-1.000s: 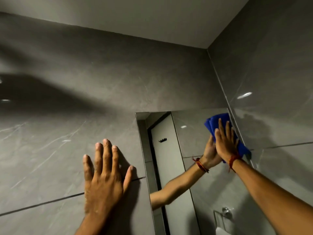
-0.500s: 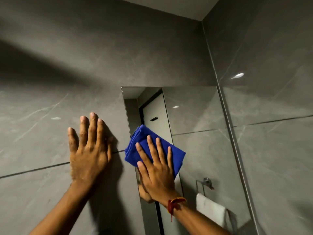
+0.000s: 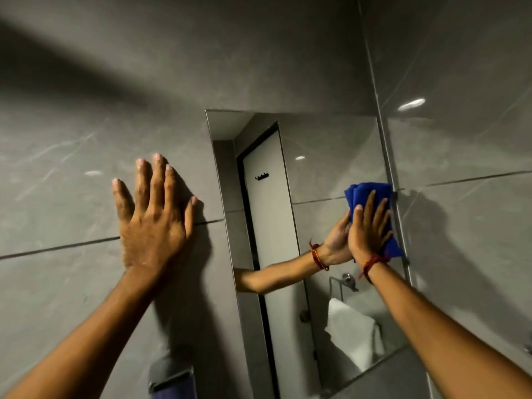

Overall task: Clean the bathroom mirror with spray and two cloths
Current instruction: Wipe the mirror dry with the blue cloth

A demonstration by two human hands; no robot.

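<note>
Your left hand point(image 3: 152, 223) lies flat and open, fingers spread and pointing toward 12 o'clock, thumb out toward 2 o'clock. Its forearm runs down to 7 o'clock. Your right hand point(image 3: 370, 228) is flat too, fingers pointing to 12 o'clock, palm pressed forward. Its forearm stretches away toward 4 o'clock.

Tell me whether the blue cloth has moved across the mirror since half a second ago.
Yes. The blue cloth went from the mirror's left edge to its right edge, pressed flat under the right hand.
</note>
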